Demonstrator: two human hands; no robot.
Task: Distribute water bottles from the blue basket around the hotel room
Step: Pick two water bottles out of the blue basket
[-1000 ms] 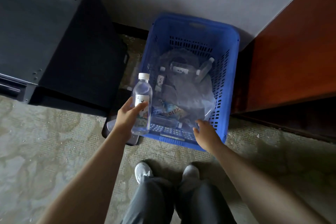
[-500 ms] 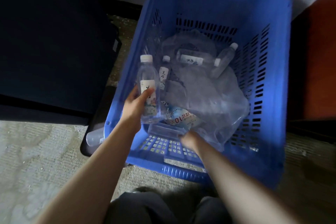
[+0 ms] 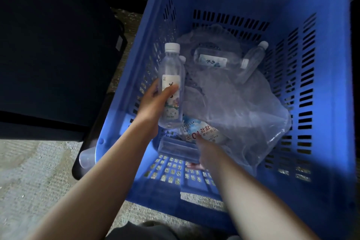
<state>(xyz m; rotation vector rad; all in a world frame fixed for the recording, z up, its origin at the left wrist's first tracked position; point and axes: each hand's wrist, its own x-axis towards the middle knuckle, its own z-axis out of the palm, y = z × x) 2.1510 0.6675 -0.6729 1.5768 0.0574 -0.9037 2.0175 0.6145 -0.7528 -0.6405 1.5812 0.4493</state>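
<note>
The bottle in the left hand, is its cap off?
No, the bottle gripped by the left hand has its white cap on top.

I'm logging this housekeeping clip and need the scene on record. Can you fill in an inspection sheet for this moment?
Surface: patterned carpet; blue basket stands on it.
Job's things: one upright bottle held over the basket; two bottles lying at the far end; another bottle lying near the front.
Clutter: clear plastic bag and a printed wrapper in the basket.
Hands: left hand grips the upright bottle; right hand reaches onto the front bottle, fingers hidden.
Cables: nothing seen.
Surroundings: dark cabinet at left; a clear cup beside the basket.
</note>
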